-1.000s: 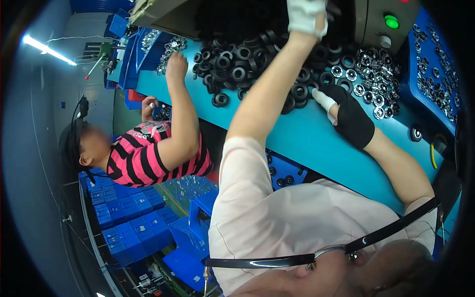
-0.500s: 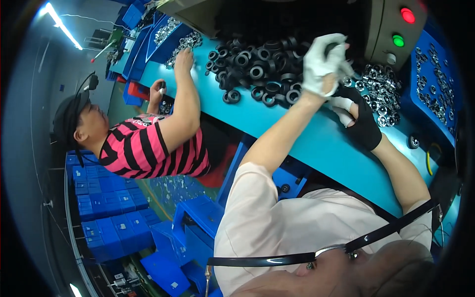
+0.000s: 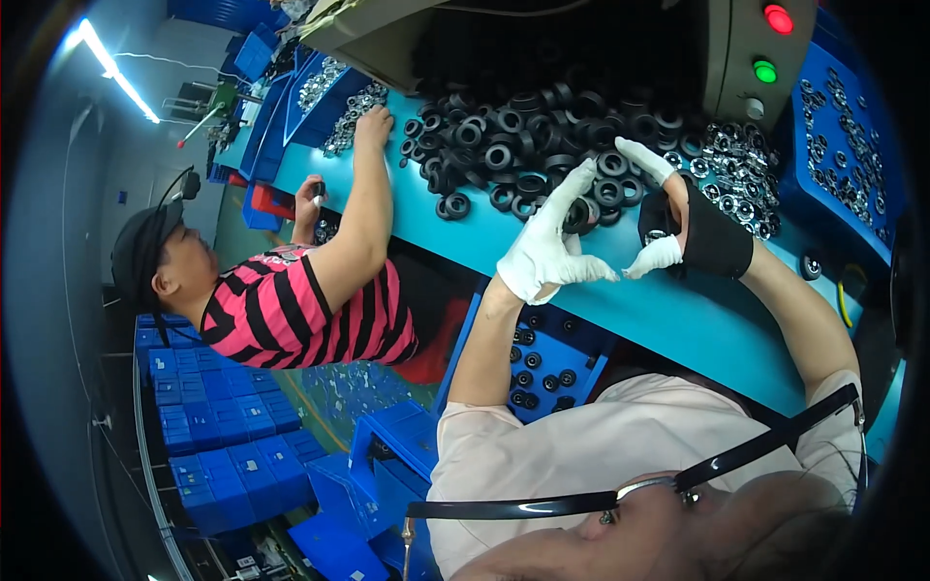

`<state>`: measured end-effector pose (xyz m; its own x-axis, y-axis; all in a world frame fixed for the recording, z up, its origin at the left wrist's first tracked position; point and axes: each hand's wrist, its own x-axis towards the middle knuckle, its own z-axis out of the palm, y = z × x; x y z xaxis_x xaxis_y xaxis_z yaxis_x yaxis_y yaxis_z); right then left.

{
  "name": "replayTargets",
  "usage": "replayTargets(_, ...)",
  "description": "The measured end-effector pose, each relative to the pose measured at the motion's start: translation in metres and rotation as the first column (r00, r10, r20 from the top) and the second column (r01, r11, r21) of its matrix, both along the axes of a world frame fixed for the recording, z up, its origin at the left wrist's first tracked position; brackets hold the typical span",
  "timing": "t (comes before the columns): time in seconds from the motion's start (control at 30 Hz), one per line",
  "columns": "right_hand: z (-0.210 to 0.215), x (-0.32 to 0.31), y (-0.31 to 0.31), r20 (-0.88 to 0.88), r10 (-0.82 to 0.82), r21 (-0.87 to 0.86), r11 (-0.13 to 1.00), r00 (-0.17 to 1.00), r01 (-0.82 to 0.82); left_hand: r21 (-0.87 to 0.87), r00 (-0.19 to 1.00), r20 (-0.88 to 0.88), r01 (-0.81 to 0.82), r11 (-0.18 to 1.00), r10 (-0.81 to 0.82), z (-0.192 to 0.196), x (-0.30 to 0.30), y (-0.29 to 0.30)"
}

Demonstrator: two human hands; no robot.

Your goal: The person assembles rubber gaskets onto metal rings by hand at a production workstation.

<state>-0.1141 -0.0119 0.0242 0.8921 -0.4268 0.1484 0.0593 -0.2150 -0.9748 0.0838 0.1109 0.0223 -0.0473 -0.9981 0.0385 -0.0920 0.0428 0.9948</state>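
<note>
My left hand, in a white glove, is above the near edge of the bench with thumb and forefinger spread. A dark rubber ring sits in the curve of its fingers. Facing it, my right hand wears a black fingerless glove with white finger covers. Its thumb and forefinger are apart, and a small shiny metal part shows against its palm. Just beyond both hands lies a heap of black rubber rings. Shiny metal hubs are piled beyond my right hand.
A blue bin of metal parts stands at the right. Under the bench edge, a blue tray holds several black wheels. A machine panel with lit red and green buttons rises behind. To the left, a co-worker reaches over the turquoise bench.
My left hand has drawn back from the heap toward me and left. My right hand has turned, its thumb and forefinger now apart. More of the blue tray shows.
</note>
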Motion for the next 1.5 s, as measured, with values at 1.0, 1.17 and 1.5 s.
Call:
replayTargets(1.0, -0.030, -0.010, 0.001, -0.322, -0.076, 0.257, 0.952, 0.944, 0.164, -0.047, 0.986, -0.146, -0.088, 0.995, 0.080, -0.008, -0.018, 0.025)
replayTargets(1.17, -0.049, -0.039, 0.004, -0.239, -0.280, 0.004, 0.957, 0.930, 0.289, -0.024, 0.992, -0.087, 0.094, 0.995, -0.095, -0.013, -0.045, 0.005)
replayTargets(1.5, -0.069, -0.082, -0.046, 0.008, -0.494, -0.290, 0.831, 0.869, 0.475, 0.129, 0.963, -0.226, -0.119, 0.985, 0.146, 0.006, -0.077, -0.065)
